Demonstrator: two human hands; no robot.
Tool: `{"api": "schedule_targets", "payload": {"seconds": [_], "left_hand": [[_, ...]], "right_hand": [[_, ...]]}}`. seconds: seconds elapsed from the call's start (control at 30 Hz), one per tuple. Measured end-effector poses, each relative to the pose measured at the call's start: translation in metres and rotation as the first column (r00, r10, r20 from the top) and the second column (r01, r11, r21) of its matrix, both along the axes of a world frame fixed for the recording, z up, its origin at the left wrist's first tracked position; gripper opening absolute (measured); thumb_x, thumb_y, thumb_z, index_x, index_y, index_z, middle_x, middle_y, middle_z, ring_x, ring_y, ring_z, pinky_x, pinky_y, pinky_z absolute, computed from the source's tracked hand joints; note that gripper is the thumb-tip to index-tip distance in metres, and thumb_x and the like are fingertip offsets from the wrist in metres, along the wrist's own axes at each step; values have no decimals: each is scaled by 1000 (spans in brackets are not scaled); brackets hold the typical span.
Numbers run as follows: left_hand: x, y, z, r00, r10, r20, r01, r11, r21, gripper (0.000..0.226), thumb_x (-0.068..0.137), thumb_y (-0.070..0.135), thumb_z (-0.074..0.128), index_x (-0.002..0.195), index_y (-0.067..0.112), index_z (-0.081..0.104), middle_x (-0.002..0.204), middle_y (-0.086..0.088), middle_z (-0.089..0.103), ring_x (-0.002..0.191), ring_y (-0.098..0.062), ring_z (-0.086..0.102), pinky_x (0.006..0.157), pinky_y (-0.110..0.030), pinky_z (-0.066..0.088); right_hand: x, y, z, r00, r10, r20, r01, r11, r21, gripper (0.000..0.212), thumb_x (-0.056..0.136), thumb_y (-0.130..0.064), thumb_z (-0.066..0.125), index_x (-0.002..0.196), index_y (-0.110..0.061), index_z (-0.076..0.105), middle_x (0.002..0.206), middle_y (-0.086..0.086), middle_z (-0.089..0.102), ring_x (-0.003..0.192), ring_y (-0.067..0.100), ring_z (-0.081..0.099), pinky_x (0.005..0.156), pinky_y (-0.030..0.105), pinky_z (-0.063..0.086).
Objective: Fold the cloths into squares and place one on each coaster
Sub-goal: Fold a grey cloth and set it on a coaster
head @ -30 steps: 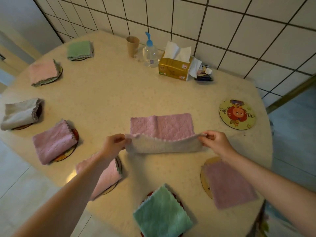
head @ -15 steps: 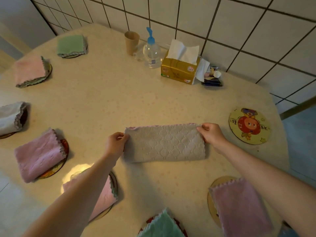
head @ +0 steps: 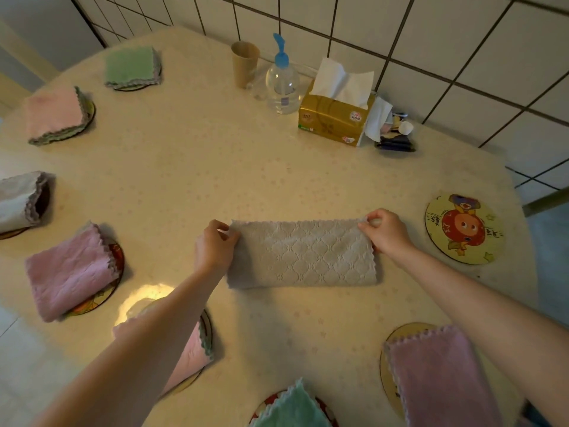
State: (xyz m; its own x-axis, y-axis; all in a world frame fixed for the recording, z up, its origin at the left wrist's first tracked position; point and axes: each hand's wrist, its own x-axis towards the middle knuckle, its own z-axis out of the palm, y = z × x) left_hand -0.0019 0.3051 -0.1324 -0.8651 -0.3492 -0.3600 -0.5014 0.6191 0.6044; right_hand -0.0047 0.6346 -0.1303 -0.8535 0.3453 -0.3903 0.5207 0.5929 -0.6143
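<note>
At the centre of the table [head: 191, 167], a grey cloth [head: 303, 254] lies flat, folded into a long rectangle with its scalloped edge along the far side. Both hands sit at its far corners: the left hand [head: 214, 249] pinches the corner at 9 o'clock of the cloth, the right hand [head: 386, 232] pinches the corner at 3 o'clock, fingers closed on the fabric edge.

At 3 o'clock on the table lies the one bare coaster [head: 463, 229], printed with a cartoon figure, just beyond the right hand and not touching the cloth.

Folded cloths rest on coasters round the rim: a green one [head: 132, 67] at 11 o'clock, a pale pink one [head: 55, 114] at 10, a grey-white one [head: 20, 200] at 9 cut off by the left frame edge, a pink one [head: 69, 272] at 8. Another pink cloth [head: 192, 355] at 7 is mostly hidden behind the left forearm. A teal cloth [head: 291, 409] at 6 is cut by the bottom edge, and a mauve cloth [head: 437, 377] at 5 runs partly under the right forearm.

At 12 to 1 o'clock, against the tiled wall [head: 431, 41], stand a paper cup [head: 244, 63], a pump bottle [head: 281, 80] and a tissue box [head: 335, 117]; the small dark clutter [head: 395, 135] beside the box is too jumbled to make out
</note>
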Motion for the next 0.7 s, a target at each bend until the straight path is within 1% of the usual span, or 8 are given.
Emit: {"api": "schedule_targets", "payload": {"seconds": [0.1, 0.17, 0.3, 0.37, 0.47, 0.57, 0.63, 0.7], "left_hand": [[-7, 3, -2, 999, -30, 42, 32, 999, -38, 27, 86, 34, 63, 105, 16, 60, 101, -3, 60, 88, -24, 58, 71, -33, 46], [-10, 5, -3, 997, -61, 57, 64, 996, -58, 25, 85, 33, 63, 99, 12, 63, 104, -8, 59, 87, -27, 57, 72, -34, 46], [-9, 12, 0, 997, -69, 30, 69, 998, 9, 12, 91, 26, 55, 92, 14, 56, 93, -7, 59, 87, -28, 56, 68, -33, 41], [-6, 14, 2, 999, -44, -10, 44, 999, -9, 10, 94, 23, 52, 97, 14, 54, 98, -6, 57, 95, -28, 54, 73, -36, 42], [6, 18, 5, 975, -164, -152, 109, 942, -317, 26, 91, 20, 54, 116, 15, 53, 119, -9, 52, 109, -30, 45, 90, -40, 41], [36, 34, 5, 790, -544, -285, 395, 805, -442, 47, 80, 14, 65, 126, 13, 52, 127, -11, 52, 115, -35, 45, 95, -49, 43], [65, 47, 0, 590, -765, -257, 616, 633, -469, 53, 84, 18, 62, 134, 15, 49, 140, -9, 47, 130, -35, 39, 108, -53, 35], [91, 55, -9, 451, -881, -143, 717, 453, -530, 59, 89, 27, 52, 145, 16, 37, 154, -5, 32, 143, -30, 22, 116, -49, 19]], "right_hand": [[-4, -2, 0, 999, 53, 8, -53, 997, 54, 28, 81, -30, 71, 100, -16, 56, 94, 2, 61, 85, 23, 60, 76, 36, 52], [-6, -5, -1, 993, 113, 40, -117, 988, 97, 24, 82, -29, 70, 95, -16, 55, 89, 0, 60, 82, 21, 58, 73, 32, 48], [-9, -6, -6, 987, 152, 45, -157, 972, 173, 13, 86, -24, 63, 87, -15, 54, 86, 1, 59, 84, 24, 59, 72, 34, 47], [-8, -6, -8, 992, 127, 13, -127, 975, 184, 11, 88, -23, 60, 89, -15, 53, 90, 3, 60, 84, 25, 59, 71, 34, 47], [2, -12, -1, 991, 105, -84, -80, 962, 261, 14, 90, -21, 56, 102, -16, 51, 106, 6, 56, 87, 26, 57, 70, 38, 50], [24, -25, 11, 900, 340, -272, -185, 864, 468, 23, 90, -16, 52, 113, -12, 53, 114, 7, 52, 100, 25, 53, 73, 41, 51], [49, -37, 13, 734, 603, -313, -401, 756, 517, 30, 90, -13, 51, 119, -9, 55, 120, 8, 55, 108, 24, 54, 85, 42, 51], [78, -45, 3, 547, 795, -261, -584, 586, 562, 40, 91, -11, 51, 130, -7, 51, 131, 10, 55, 120, 24, 52, 99, 44, 46]]}}
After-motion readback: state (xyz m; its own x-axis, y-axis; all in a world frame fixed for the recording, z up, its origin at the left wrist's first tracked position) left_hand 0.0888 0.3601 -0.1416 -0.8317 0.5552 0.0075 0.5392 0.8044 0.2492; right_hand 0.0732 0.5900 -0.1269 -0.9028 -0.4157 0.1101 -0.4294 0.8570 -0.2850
